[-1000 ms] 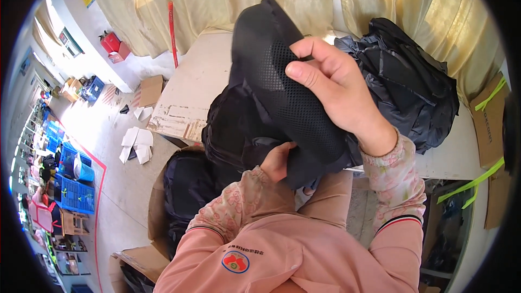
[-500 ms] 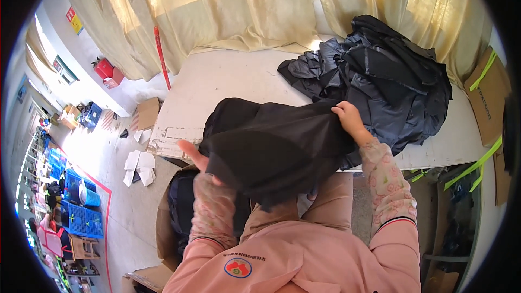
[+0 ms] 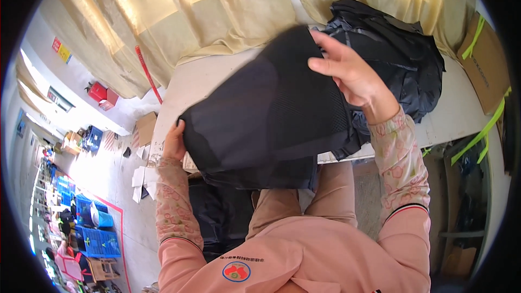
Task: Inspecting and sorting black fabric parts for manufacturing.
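Note:
A large black fabric piece (image 3: 239, 114), smooth with a dotted textured area at its right, is spread above the near edge of the table. My left hand (image 3: 175, 140) is closed on its left edge, thumb on top. At the far right corner is my right hand (image 3: 350, 73), thumb and fingers apart; the fingertips are close to the fabric, and whether they touch it I cannot make out. Behind my right hand lies a heap of black fabric pieces (image 3: 407, 70). The fabric hides part of the table and of that heap.
The white table (image 3: 195, 76) backs onto beige curtains (image 3: 217, 11). A cardboard box (image 3: 480, 70) with green straps stands at right. Dark material (image 3: 217, 211) lies below the table edge by my left forearm. Blue crates (image 3: 100, 241) stand on the floor at far left.
The black fabric has been swung up and spread wider. My left hand moved left to its edge; my right hand changed from gripping to spread fingers, slightly higher.

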A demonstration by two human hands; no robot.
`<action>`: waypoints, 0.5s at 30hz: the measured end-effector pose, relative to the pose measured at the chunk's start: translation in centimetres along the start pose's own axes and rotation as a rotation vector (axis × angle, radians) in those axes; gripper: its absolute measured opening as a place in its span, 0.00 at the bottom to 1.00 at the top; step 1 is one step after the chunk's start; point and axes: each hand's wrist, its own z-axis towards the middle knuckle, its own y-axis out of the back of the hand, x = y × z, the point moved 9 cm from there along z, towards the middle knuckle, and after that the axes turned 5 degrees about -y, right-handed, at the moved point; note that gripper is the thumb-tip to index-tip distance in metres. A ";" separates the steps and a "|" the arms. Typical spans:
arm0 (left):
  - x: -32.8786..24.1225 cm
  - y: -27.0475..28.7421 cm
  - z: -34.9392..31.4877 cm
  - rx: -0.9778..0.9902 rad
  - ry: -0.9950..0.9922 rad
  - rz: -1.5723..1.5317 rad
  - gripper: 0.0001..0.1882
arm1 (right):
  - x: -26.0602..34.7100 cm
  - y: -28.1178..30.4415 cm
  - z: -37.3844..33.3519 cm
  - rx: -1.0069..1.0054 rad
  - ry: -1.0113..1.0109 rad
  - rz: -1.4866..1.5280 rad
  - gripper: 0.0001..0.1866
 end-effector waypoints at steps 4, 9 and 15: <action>-5.3 1.3 1.2 -0.070 -0.017 0.096 0.18 | 1.9 -0.3 -1.6 -0.066 0.084 -0.055 0.38; -6.0 3.5 3.9 -0.139 -0.070 0.712 0.15 | -12.7 1.2 -3.5 -0.150 0.091 0.104 0.37; 3.9 -7.7 1.6 -0.058 -0.628 1.372 0.26 | -36.6 4.7 -9.3 -0.629 -0.265 -0.167 0.26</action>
